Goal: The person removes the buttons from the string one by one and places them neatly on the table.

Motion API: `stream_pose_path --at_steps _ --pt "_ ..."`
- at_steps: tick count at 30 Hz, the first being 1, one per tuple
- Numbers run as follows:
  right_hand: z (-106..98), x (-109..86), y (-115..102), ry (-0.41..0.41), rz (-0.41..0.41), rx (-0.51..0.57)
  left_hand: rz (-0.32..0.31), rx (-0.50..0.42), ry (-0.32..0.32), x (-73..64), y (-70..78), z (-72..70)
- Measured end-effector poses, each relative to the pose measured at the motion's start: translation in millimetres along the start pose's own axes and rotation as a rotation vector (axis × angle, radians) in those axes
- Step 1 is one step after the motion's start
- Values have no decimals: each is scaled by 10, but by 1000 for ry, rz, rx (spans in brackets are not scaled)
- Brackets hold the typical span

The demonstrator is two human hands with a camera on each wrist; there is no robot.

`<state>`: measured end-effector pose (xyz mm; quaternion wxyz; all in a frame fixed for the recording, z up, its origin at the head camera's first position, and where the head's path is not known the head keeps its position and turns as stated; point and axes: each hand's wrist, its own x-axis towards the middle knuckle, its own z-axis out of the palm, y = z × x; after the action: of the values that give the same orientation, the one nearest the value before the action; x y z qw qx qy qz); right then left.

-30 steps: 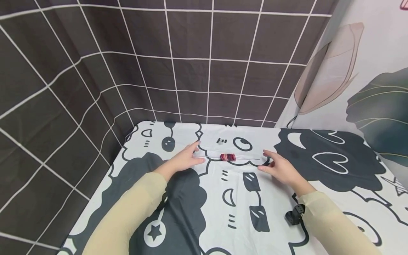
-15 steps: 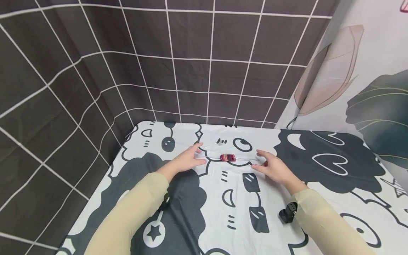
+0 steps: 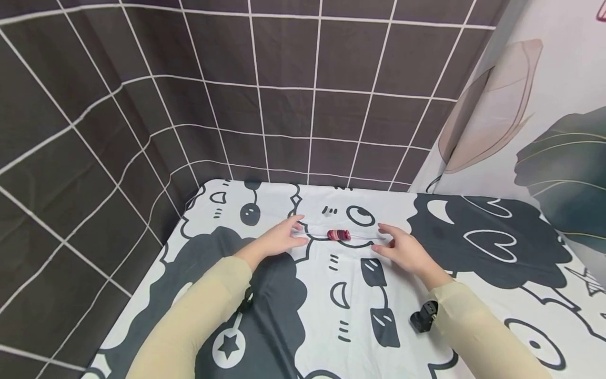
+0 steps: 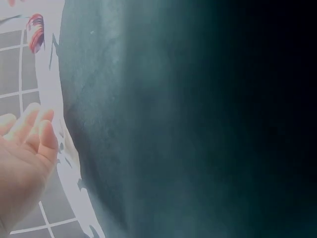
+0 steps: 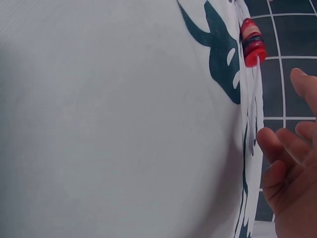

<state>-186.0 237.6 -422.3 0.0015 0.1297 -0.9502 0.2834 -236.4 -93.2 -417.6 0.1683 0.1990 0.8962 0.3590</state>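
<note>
A short row of red, pink and dark beads [image 3: 339,235] sits threaded on a thin pale string [image 3: 364,237] on the patterned cloth. The string runs out from both ends of the row. To the left of the beads is my left hand [image 3: 276,238], thumb and fingers apart around the string's left end. My right hand [image 3: 402,250] is on the other side, its thumb and fingers spread near the right end. Neither hand touches the beads. In the right wrist view the string hangs from a red end bead [image 5: 252,58], apart from the fingers [image 5: 267,139].
A black-and-white cartoon cloth [image 3: 326,316] covers the surface. Behind and to the left hangs a dark grid-patterned curtain [image 3: 284,105]. A leaf-printed drape [image 3: 558,79] hangs at the right. A small black device [image 3: 423,317] is strapped at the right wrist.
My right hand has moved left, closer to the beads. My left hand has shifted slightly right. The beads have stayed nearly in place.
</note>
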Motion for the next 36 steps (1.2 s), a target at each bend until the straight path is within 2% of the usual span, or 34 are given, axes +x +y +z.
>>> stream_pose_path --at_steps 10,17,20,29,33,36 --pt "37 35 -65 15 -12 21 10 15 -2 7 34 50" --pt "72 36 -70 13 7 19 34 -115 -34 -16 184 70" --pt "78 41 -82 12 13 26 39 -107 -45 12 213 84" --pt "90 57 -139 18 8 55 13 -80 -14 53 233 117" --pt "103 54 -165 11 12 77 14 -81 19 60 263 157" --pt "110 53 -183 4 18 92 13 -86 20 57 303 185"
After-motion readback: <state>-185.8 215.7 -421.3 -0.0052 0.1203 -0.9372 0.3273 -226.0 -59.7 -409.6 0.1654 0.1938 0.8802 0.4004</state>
